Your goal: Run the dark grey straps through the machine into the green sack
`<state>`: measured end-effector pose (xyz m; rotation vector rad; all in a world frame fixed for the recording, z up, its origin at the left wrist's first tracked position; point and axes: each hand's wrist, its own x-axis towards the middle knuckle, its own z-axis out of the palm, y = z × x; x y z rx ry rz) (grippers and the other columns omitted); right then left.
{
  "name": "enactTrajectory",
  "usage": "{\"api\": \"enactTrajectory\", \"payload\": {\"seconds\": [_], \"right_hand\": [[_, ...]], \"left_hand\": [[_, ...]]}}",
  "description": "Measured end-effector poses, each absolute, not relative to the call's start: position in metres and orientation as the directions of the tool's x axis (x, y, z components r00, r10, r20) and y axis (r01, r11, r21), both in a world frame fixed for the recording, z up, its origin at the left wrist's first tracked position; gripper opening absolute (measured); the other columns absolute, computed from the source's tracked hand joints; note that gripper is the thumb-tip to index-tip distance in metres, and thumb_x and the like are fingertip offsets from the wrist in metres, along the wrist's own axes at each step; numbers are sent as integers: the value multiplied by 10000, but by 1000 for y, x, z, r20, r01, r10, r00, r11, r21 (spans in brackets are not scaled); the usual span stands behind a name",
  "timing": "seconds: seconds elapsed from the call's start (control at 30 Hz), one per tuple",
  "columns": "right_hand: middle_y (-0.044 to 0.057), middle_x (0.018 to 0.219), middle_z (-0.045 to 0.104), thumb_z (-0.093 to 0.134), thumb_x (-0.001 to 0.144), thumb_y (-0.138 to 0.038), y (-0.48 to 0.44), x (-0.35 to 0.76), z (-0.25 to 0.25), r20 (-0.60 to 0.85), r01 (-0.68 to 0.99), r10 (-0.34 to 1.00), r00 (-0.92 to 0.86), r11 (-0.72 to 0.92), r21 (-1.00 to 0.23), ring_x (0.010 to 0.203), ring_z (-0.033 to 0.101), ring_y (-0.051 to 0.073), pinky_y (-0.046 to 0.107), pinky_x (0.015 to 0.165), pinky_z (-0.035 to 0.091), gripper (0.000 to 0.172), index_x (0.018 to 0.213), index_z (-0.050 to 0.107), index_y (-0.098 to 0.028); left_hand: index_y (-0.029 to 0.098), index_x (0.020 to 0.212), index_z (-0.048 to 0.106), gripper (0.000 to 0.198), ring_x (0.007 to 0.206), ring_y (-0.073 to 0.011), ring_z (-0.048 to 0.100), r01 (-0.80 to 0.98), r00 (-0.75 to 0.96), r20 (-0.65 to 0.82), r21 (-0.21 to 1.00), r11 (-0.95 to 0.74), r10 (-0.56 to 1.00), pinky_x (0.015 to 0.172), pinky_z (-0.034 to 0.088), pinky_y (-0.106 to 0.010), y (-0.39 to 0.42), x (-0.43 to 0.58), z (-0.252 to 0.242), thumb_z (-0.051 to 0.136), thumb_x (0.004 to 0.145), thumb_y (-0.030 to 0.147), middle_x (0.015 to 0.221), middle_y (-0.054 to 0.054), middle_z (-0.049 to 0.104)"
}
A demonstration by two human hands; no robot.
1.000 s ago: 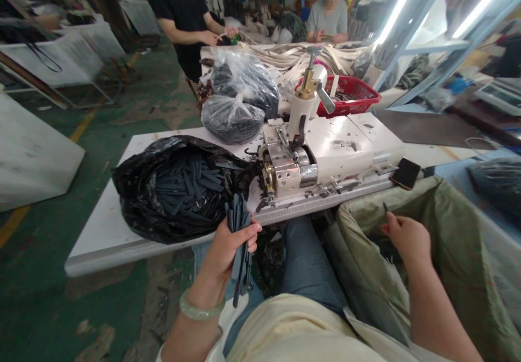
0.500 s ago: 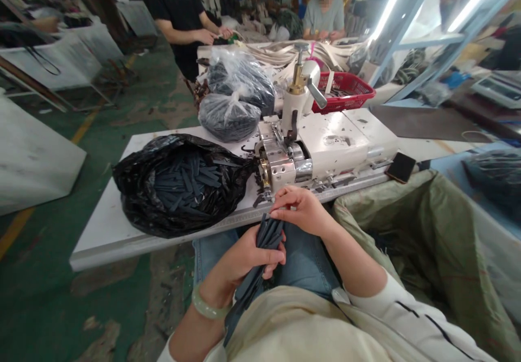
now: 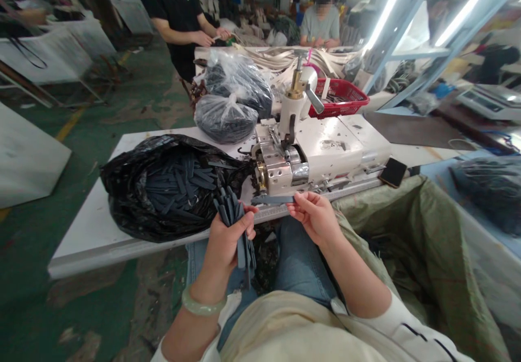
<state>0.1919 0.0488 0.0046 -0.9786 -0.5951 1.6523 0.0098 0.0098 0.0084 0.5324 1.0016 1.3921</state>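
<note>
Dark blue-grey strips (image 3: pixel 230 208) stand bunched in the left hand (image 3: pixel 230 237), fingers closed round the bundle, in front of the machine (image 3: pixel 280 162) and toward its left. The right hand (image 3: pixel 317 216), before the machine, pinches one end of a single strip (image 3: pixel 274 199) between thumb and fingertips; this piece lies roughly level along the machine's near side, free end pointing left. Contact with the machine cannot be determined. Left of the machine: an open black plastic bag (image 3: pixel 122 210) containing loose strips (image 3: pixel 179 183). Behind it, leftward: clear plastic bags (image 3: pixel 226 119), dark contents. Behind it, rightward: a red basket (image 3: pixel 356 104). At its front right corner: a phone (image 3: pixel 393 172). Further forward, right: an open green sack (image 3: pixel 443 226).
</note>
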Motion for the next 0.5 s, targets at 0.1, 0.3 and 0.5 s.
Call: {"api": "enactTrajectory", "payload": {"seconds": [0.1, 0.3, 0.5], "right_hand": [[54, 624, 697, 834, 625, -302, 38, 183, -4, -343, -550, 926, -155, -370, -749, 547, 660, 104, 161, 562, 569, 291, 629, 600, -128], [121, 683, 721, 678, 799, -216, 39, 188, -16, -514, -546, 782, -354, -619, -565, 552, 684, 134, 167, 525, 571, 179, 674, 636, -95], [87, 555, 682, 381, 961, -224, 52, 198, -29, -624, -599, 675, -393, -703, -383, 508, 673, 133, 175, 478, 556, 387, 722, 650, -82]], "left_hand": [[182, 893, 513, 403, 456, -67, 489, -547, -222, -226, 834, 71, 949, 418, 386, -209, 14, 13, 10, 787, 600, 146, 756, -2, 642], [175, 862, 521, 403, 433, -80, 493, -483, -344, -220, 875, 30, 913, 406, 392, -218, 14, 5, 8, 798, 571, 138, 638, 41, 589], [169, 829, 540, 398, 433, -79, 485, -481, -360, -251, 875, 52, 898, 397, 378, -207, 16, 1, 9, 810, 537, 146, 601, 48, 565]]}}
